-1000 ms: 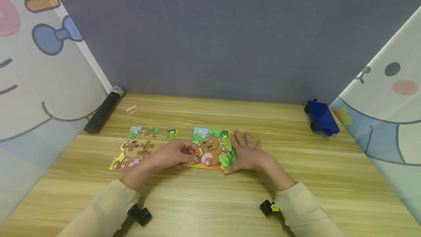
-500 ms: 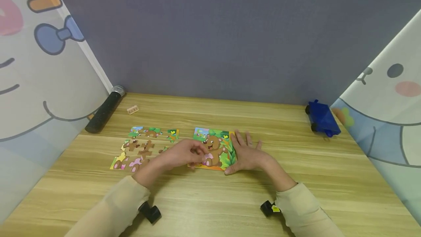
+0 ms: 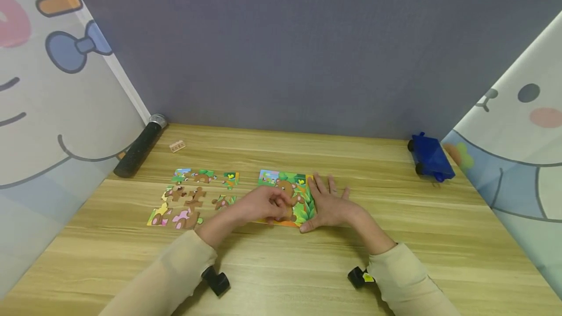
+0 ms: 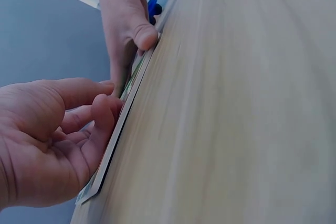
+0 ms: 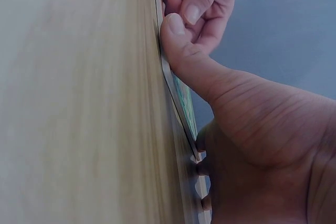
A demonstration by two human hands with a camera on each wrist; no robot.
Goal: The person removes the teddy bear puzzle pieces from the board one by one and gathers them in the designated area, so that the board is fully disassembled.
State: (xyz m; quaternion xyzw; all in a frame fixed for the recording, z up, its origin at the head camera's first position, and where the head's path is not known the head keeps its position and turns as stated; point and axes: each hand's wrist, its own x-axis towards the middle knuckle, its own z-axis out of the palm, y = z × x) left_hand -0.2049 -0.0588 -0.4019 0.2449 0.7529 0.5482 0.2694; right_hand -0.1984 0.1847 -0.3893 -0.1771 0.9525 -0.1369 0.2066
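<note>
A bear picture puzzle board [image 3: 285,178] lies flat near the middle of the wooden table [image 3: 281,267]. My left hand [image 3: 268,204] sits over the board's lower left. Its fingers are curled and its thumb and fingertips pinch at a piece on the bear; the piece itself is hidden. In the left wrist view the left hand [image 4: 58,135] meets the board's thin edge [image 4: 118,135]. My right hand [image 3: 329,207] lies flat, fingers straight, on the board's right edge. In the right wrist view its thumb [image 5: 176,30] presses the board edge [image 5: 181,98].
Several loose puzzle pieces [image 3: 189,199] lie in rows left of the board. A black microphone [image 3: 138,148] and a small wooden block [image 3: 176,146] are at the back left, and a blue toy car [image 3: 430,158] at the back right. Cartoon-printed panels flank the table.
My left hand has slid right from the loose pieces onto the board, uncovering one more piece at the left. The right hand has stayed in place.
</note>
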